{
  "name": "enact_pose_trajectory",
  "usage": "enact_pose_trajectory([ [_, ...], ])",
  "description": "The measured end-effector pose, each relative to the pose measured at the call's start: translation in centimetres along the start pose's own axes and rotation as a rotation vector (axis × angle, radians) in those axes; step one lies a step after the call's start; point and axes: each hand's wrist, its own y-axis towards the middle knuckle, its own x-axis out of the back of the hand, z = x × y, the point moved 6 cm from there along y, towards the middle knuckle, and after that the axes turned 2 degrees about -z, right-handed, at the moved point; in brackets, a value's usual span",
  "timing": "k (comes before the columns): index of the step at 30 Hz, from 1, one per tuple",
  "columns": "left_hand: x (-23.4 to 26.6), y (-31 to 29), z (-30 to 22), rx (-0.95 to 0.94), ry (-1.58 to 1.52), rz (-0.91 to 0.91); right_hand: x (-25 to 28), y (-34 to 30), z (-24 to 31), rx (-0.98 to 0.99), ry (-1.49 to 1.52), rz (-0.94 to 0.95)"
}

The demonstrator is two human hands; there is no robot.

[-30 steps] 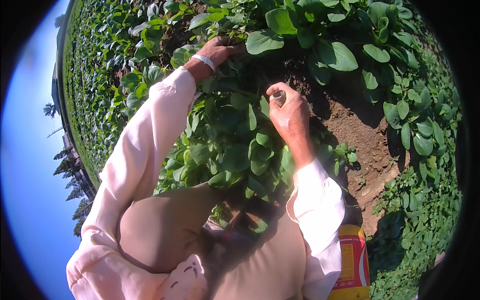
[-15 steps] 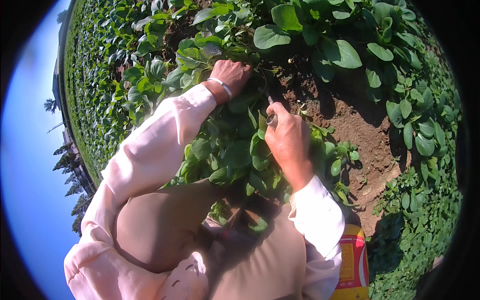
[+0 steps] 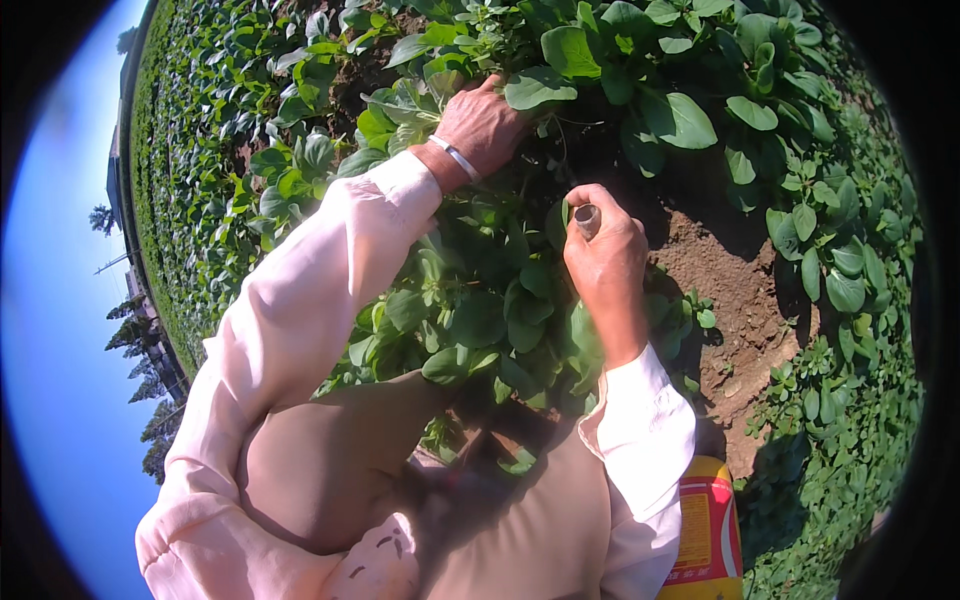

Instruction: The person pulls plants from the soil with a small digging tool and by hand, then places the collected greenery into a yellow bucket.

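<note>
My left hand (image 3: 482, 128), with a white band at the wrist, is closed around a leafy green plant (image 3: 492, 32) at the upper middle. Its fingertips are partly hidden by leaves. To the right and nearer, my right hand (image 3: 607, 265) is wrapped round a hand tool (image 3: 587, 219). The tool's round handle end points up toward me, while its working end is lost in the shadow by the plant bases. Low broad-leaved plants (image 3: 478, 318) grow below and between both hands.
Bare brown soil (image 3: 735, 290) lies right of my right hand. Large-leaved plants (image 3: 685, 122) stand at the upper right. A yellow and red container (image 3: 705, 525) is beside my right forearm. My bent knees (image 3: 320, 465) are close below. Crop rows stretch away at the left.
My left hand has moved a little right and farther up with the plant. My right hand has shifted right and turned the tool, so its handle end now faces me.
</note>
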Motion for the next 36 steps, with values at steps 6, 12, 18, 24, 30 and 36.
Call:
enact_pose_trajectory([
  [6, -4.3, -1.2, 9.2, 0.378, 0.045, 0.269, -1.0, 0.7, 0.8, -0.076, 0.025, 0.111],
  [12, -6.2, -0.1, 8.5, 0.400, 0.058, 0.408, -4.7, 5.3, 0.2, -0.053, 0.024, -0.012],
  [18, -8.4, -3.7, 12.4, 0.418, -0.080, 0.392, -1.4, 2.8, -0.2, -0.125, 0.169, 0.121],
  [24, -4.9, -2.1, 8.2, 0.352, -0.246, 0.190, 0.2, 3.1, -0.3, -0.071, 0.186, -0.019],
  [30, -2.3, -0.2, 1.9, -0.113, 0.021, 0.184, 3.0, 8.0, -1.4, -0.231, 0.630, -0.236],
  [36, -1.8, 4.7, 4.5, 0.005, 0.223, 0.160, 3.5, 7.3, -1.8, -0.225, 0.530, -0.259],
])
